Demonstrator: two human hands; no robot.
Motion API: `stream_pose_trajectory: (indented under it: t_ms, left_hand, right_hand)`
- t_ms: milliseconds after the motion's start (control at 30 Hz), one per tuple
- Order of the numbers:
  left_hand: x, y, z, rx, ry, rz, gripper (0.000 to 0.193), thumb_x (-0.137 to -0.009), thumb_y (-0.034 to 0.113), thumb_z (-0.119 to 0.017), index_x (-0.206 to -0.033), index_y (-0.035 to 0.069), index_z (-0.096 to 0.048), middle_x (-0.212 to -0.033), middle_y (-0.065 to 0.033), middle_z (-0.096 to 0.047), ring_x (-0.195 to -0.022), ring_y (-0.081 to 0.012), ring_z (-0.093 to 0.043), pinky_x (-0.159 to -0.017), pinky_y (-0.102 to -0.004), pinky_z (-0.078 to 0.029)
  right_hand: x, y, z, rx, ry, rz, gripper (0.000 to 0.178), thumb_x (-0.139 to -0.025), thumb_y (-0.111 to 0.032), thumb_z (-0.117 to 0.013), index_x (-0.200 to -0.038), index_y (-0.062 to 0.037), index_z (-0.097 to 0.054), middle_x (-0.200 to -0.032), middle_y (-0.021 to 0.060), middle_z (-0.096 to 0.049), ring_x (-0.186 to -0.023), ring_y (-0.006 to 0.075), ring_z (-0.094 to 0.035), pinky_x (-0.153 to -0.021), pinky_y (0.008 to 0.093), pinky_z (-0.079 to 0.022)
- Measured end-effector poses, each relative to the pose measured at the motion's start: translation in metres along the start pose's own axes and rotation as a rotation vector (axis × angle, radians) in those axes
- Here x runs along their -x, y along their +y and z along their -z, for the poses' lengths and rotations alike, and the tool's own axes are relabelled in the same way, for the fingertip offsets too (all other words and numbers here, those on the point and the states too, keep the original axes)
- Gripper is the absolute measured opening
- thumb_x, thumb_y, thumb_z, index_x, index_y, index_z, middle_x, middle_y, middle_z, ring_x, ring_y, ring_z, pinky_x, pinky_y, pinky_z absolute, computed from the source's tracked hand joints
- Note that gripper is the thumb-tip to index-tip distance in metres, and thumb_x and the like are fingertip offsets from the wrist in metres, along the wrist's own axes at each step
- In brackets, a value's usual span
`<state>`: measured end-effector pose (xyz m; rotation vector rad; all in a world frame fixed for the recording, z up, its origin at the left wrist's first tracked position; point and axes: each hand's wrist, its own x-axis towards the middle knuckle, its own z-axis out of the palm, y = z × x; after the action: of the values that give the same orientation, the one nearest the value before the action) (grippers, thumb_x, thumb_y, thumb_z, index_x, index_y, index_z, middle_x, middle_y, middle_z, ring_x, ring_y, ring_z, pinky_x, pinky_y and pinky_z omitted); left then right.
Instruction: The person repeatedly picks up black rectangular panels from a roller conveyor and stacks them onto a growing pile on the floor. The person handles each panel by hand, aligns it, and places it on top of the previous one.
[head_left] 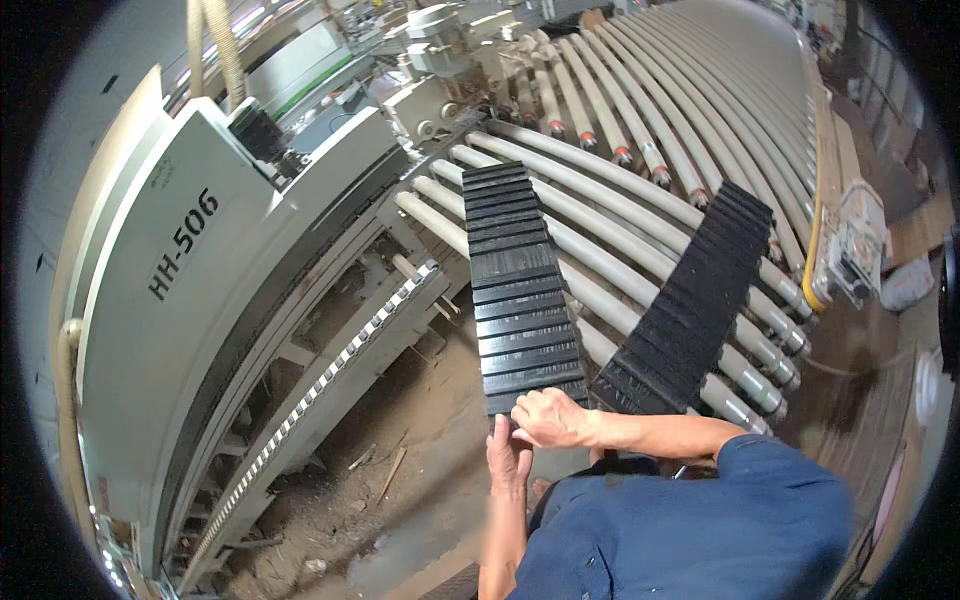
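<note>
Right hand [550,418] is at the near end of the ribbed black strip [518,305], fingers curled in at the edge. Left hand [508,458] is just beside it at the near left corner, thumb up. Both half-closed at most; fingertips are hidden, so can't tell if either one is actually pinching the strip or only touching it.

Key relation: strip lies straight ahead of both hands, long axis running away from the body and slightly left, ribs crosswise. Right hand sits further onto the end; left is closer to the body.

Strip lies across the pale rollers [622,268], at an angle to them. Second black strip [688,305] is to the right, near end by the right forearm, far end angled right. Big pale machine [200,230] on the left.
</note>
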<state>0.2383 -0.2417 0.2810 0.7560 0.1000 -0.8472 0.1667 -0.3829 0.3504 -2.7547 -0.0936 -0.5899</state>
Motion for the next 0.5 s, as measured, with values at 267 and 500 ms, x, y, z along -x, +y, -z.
stream_pose_trajectory:
  t_ms: [267,500]
  left_hand:
    - [0.071,0.077,-0.100,-1.306,-0.138,-0.634,0.044,-0.076,0.004,-0.067,-0.120,0.000,-0.065,-0.109,-0.0188,-0.069,-0.095,-0.0251,-0.070,-0.082,-0.0335,-0.054]
    - [0.071,0.052,-0.085,-1.932,-0.710,-1.082,0.058,-0.062,0.005,-0.072,-0.120,0.008,-0.065,-0.128,-0.0141,-0.061,-0.123,-0.0329,-0.055,-0.106,-0.0463,-0.042]
  right_hand:
    - [0.001,0.020,0.045,-0.895,0.494,-0.572,0.043,-0.089,-0.034,-0.071,-0.113,0.0009,-0.061,-0.105,0.0097,-0.066,-0.091,0.0185,-0.064,-0.080,0.0328,-0.053]
    - [-0.005,0.090,0.012,-1.889,0.791,-1.195,0.024,-0.092,-0.016,-0.065,-0.101,0.0052,-0.067,-0.094,0.0165,-0.070,-0.080,0.0283,-0.069,-0.074,0.0435,-0.058]
